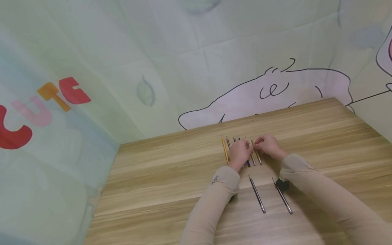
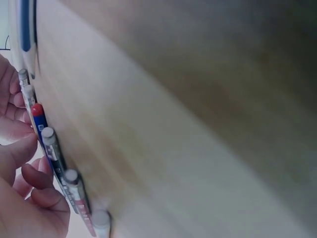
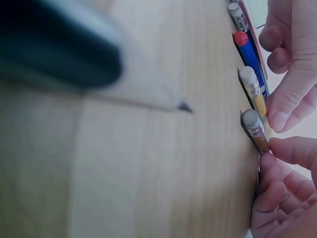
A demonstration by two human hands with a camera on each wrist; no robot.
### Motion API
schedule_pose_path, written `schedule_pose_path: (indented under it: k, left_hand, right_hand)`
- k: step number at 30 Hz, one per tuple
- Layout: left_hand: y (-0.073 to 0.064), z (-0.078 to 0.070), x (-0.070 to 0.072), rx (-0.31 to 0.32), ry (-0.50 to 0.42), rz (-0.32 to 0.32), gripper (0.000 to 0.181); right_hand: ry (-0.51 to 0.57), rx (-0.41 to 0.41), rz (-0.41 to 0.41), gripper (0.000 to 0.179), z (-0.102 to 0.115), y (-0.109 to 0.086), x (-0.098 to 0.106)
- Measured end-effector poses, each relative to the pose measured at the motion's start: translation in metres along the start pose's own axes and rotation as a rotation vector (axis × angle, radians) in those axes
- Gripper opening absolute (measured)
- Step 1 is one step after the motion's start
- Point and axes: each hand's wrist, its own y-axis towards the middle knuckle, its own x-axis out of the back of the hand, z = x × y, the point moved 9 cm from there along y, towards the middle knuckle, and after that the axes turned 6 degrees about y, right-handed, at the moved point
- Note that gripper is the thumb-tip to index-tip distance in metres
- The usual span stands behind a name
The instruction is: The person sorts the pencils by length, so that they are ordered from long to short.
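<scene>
A row of several pencils lies side by side on the wooden table. My right hand (image 1: 268, 145) pinches the rightmost pencil (image 1: 258, 158), which has a grey eraser (image 3: 251, 119). Close beside it, my left hand (image 1: 240, 153) has thumb and finger on the neighbouring yellow pencil (image 3: 259, 103) with a white eraser. Under the left hand, part of the row is hidden, including much of a blue pencil (image 3: 251, 55) with a red end. The leftmost yellow pencil (image 1: 225, 149) shows nearly whole.
Nearer the body lie two dark pencils (image 1: 257, 194), apart from each other, the right one (image 1: 284, 200) beside the right wrist's black camera (image 1: 282, 184). A printed cloth (image 1: 159, 68) hangs behind and left of the wooden table (image 1: 147, 183).
</scene>
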Motion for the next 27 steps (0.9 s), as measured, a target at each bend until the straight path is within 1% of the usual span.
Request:
schedule_pose_path:
  k: [15, 21, 27]
  left_hand:
    - [-0.0005, 0.0018, 0.0014, 0.01, -0.053, 0.011, 0.015]
    - [0.0003, 0.004, 0.0003, 0.025, -0.077, 0.021, 0.022]
    - [0.0007, 0.0069, 0.0016, 0.027, -0.138, 0.018, 0.026]
  right_hand:
    - [0.035, 0.015, 0.003, 0.018, 0.0015, -0.0007, 0.0013]
    - [0.065, -0.005, 0.006, 0.02, -0.002, -0.0006, 0.0005]
    - [0.123, -0.003, 0.04, 0.024, -0.0037, 0.0, -0.0002]
